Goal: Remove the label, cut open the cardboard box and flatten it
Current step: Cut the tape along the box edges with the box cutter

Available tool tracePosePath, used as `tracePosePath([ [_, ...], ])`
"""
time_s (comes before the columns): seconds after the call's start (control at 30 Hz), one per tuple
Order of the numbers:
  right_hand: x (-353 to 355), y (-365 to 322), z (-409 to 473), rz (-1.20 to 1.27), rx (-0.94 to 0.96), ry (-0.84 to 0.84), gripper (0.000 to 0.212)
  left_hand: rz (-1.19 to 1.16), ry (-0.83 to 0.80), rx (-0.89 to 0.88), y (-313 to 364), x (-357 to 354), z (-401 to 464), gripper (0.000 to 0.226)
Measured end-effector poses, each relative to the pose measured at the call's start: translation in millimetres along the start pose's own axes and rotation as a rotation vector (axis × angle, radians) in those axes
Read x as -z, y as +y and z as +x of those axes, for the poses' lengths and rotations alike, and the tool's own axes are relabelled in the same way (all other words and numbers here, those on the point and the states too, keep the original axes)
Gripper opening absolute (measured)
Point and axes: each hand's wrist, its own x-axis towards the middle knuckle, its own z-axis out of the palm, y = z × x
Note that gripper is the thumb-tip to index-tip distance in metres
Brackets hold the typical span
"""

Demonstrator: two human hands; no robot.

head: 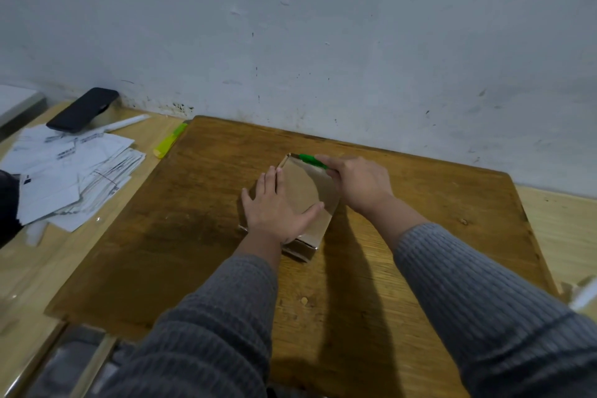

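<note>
A small brown cardboard box (305, 191) lies on a dark wooden board (200, 236) in the middle of the table. My left hand (276, 207) presses flat on the box's top, fingers straight and thumb spread to the right. My right hand (357, 182) grips a green-handled cutter (311, 160) along the box's far right edge. Its tip sits at the box's far corner. I see no label on the visible top face.
A pile of white peeled labels and papers (74, 171) lies at the left. Behind it are a black phone (84, 110) and a yellow-green cutter (169, 140) beside the board. The wall stands close behind the board. A clear object (581, 297) is at the right edge.
</note>
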Motion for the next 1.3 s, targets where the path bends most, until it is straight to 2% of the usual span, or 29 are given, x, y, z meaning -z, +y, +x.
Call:
tracePosePath([
  [0.47,-5.1,-3.6,11.9,-0.092,-0.011,-0.041,0.046,0.01,-0.027,0.02,-0.3,1.3,0.6,0.122],
  [1.3,2.2,46.5,-61.9,-0.076,-0.184,-0.029,0.042,0.024,-0.055,-0.02,3.5,7.7,-1.9,0.116],
])
